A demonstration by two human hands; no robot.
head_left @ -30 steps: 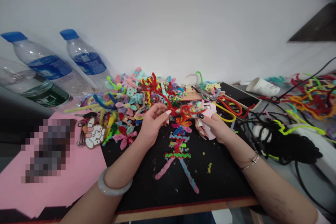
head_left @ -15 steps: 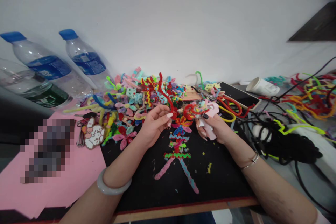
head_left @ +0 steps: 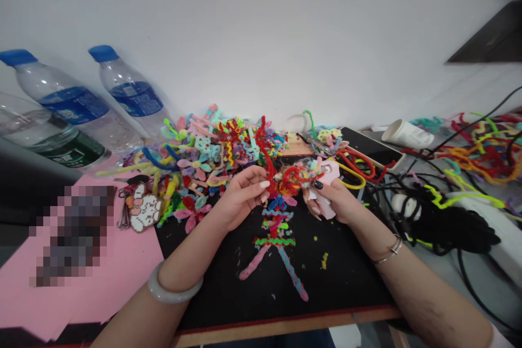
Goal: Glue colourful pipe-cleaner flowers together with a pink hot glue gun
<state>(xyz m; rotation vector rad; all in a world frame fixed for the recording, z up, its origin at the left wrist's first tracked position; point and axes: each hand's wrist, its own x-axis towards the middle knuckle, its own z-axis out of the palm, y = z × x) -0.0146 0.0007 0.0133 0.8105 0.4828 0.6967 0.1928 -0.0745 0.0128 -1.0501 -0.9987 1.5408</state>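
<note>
My left hand (head_left: 244, 196) pinches the lower end of a red pipe cleaner (head_left: 267, 152) between thumb and fingers; its free end points up. My right hand (head_left: 336, 198) is closed around a pale pink glue gun (head_left: 329, 173), its front toward my left hand. Coloured fuzz and red bits (head_left: 296, 176) cling about the gun's front and hide its tip. Just below both hands, a figure of pipe cleaners (head_left: 275, 241) lies flat on the black mat (head_left: 350, 288), with a green wavy band and two splayed legs. I cannot tell whether the gun touches the red pipe cleaner.
A heap of pipe-cleaner flowers and pieces (head_left: 199, 147) lies against the wall. Plastic bottles (head_left: 134, 92), pink paper (head_left: 130, 261) and a cartoon charm (head_left: 144, 212) are left. A phone (head_left: 371, 147), paper cup (head_left: 408, 134) and tangled black cables (head_left: 448, 228) are right.
The red pipe cleaner's free end has swung slightly right and lower. The fuzzy red bits at the glue gun's front have come closer to my left hand. Both hands keep their hold.
</note>
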